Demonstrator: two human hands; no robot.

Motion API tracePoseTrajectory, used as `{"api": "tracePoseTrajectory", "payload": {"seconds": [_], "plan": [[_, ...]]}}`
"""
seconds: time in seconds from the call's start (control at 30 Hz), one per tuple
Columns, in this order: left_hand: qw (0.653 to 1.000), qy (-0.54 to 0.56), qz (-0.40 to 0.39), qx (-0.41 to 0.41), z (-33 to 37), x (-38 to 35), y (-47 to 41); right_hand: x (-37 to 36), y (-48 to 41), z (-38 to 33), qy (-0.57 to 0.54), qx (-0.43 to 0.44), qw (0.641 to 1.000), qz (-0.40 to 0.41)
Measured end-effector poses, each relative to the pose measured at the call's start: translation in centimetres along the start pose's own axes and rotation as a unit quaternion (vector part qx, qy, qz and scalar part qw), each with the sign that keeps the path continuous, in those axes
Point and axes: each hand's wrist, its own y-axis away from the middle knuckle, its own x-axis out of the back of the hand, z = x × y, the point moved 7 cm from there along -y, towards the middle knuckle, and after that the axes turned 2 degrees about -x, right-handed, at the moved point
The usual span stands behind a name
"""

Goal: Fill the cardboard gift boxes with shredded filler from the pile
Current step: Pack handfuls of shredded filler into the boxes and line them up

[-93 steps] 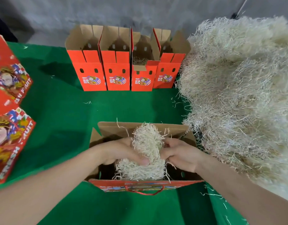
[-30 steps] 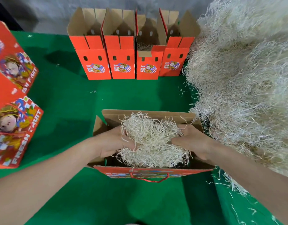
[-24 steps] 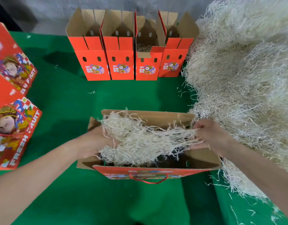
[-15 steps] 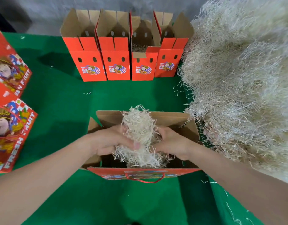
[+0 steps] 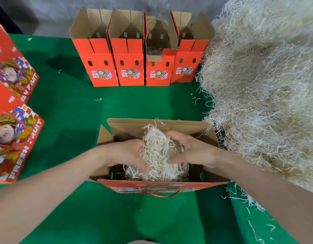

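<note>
An open red cardboard gift box point(image 5: 171, 186) with a red cord handle stands on the green table right in front of me. Inside it lies a wad of pale shredded filler point(image 5: 156, 152). My left hand point(image 5: 125, 152) grips the wad from the left and my right hand point(image 5: 192, 149) grips it from the right, both within the box opening, squeezing it together. The big filler pile point(image 5: 265, 85) rises on the right, touching the box's right side.
Several open red boxes point(image 5: 129, 67) stand in a row at the back; one shows filler inside. Closed printed boxes point(image 5: 13, 138) lie at the left edge. Green table cloth point(image 5: 67, 106) lies between. Loose strands scatter near the pile.
The hands pulled the wad apart sideways, then pressed it back together. Now the wad sits a little lower in the box between both hands.
</note>
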Motion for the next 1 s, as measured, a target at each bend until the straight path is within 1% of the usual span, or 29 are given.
{"api": "tracePoseTrajectory", "payload": {"seconds": [0.07, 0.13, 0.23, 0.3, 0.37, 0.43, 0.47, 0.5, 0.57, 0.6, 0.63, 0.67, 0.7, 0.73, 0.77, 0.8, 0.83, 0.87, 0.9, 0.93, 0.97, 1.0], "plan": [[0.998, 0.058, -0.019, -0.019, 0.9, 0.0, 0.5, 0.3, -0.5, 1.0, 0.039, -0.034, 0.998, 0.040], [0.988, 0.151, -0.008, -0.006, 0.7, 0.3, 0.6, 0.7, -0.5, 1.4, 0.047, -0.041, 0.996, 0.069], [0.981, 0.184, 0.057, 0.013, 0.6, 0.0, -0.3, -0.3, -0.5, 0.8, 0.012, -0.033, 0.998, 0.056], [0.975, 0.192, 0.115, -0.005, 1.1, 0.1, -1.0, -0.5, -0.6, 0.9, -0.002, -0.055, 0.996, 0.064], [0.959, 0.224, 0.173, 0.005, 0.3, 1.4, -1.2, 0.6, 0.2, 1.2, 0.003, -0.078, 0.993, 0.092], [0.933, 0.281, 0.223, 0.014, -1.0, 3.4, -0.6, 2.3, 1.5, 2.0, -0.019, -0.104, 0.985, 0.137], [0.921, 0.320, 0.224, 0.011, -1.5, 3.9, -0.3, 2.9, 2.2, 2.3, -0.051, -0.114, 0.980, 0.155], [0.914, 0.355, 0.198, 0.002, -1.7, 3.9, -0.1, 3.1, 2.6, 2.4, -0.096, -0.120, 0.975, 0.160], [0.918, 0.384, 0.093, -0.021, -1.2, 2.5, -0.2, 2.3, 2.4, 2.1, -0.180, -0.119, 0.967, 0.132], [0.933, 0.358, 0.038, -0.020, -0.9, 1.5, -0.2, 1.7, 2.1, 1.8, -0.210, -0.120, 0.964, 0.113], [0.952, 0.305, -0.007, -0.012, -0.5, 0.4, -0.1, 1.0, 1.9, 1.4, -0.235, -0.127, 0.959, 0.091], [0.969, 0.246, -0.036, -0.003, -0.3, -0.4, 0.0, 0.6, 1.7, 1.5, -0.240, -0.137, 0.958, 0.074], [0.979, 0.201, -0.033, 0.010, -0.3, -0.6, 0.0, 0.5, 1.8, 1.4, -0.226, -0.149, 0.960, 0.068], [0.983, 0.183, 0.000, 0.021, -0.7, 0.0, -0.1, 1.0, 1.9, 1.7, -0.188, -0.158, 0.967, 0.076], [0.979, 0.192, 0.055, 0.031, -1.1, 1.2, -0.1, 1.7, 2.1, 2.1, -0.136, -0.163, 0.973, 0.095], [0.968, 0.223, 0.109, 0.036, -1.7, 2.5, -0.1, 2.4, 2.2, 2.4, -0.086, -0.166, 0.976, 0.116], [0.954, 0.259, 0.147, 0.035, -2.1, 3.3, 0.1, 2.8, 2.4, 2.4, -0.059, -0.165, 0.977, 0.123], [0.946, 0.282, 0.158, 0.032, -2.1, 3.6, 0.0, 2.7, 2.4, 2.4, -0.058, -0.156, 0.981, 0.105], [0.945, 0.287, 0.152, 0.032, -1.8, 3.4, 0.0, 2.1, 2.1, 2.1, -0.071, -0.142, 0.985, 0.065], [0.951, 0.280, 0.124, 0.029, -1.4, 2.8, -0.2, 1.3, 1.9, 1.7, -0.080, -0.135, 0.987, 0.019], [0.955, 0.284, 0.080, 0.021, -0.7, 1.9, -0.5, 0.4, 1.6, 1.3, -0.081, -0.132, 0.988, -0.018], [0.955, 0.295, 0.024, 0.004, 0.3, 0.9, -0.8, -0.3, 1.1, 1.0, -0.077, -0.134, 0.987, -0.032]]}}
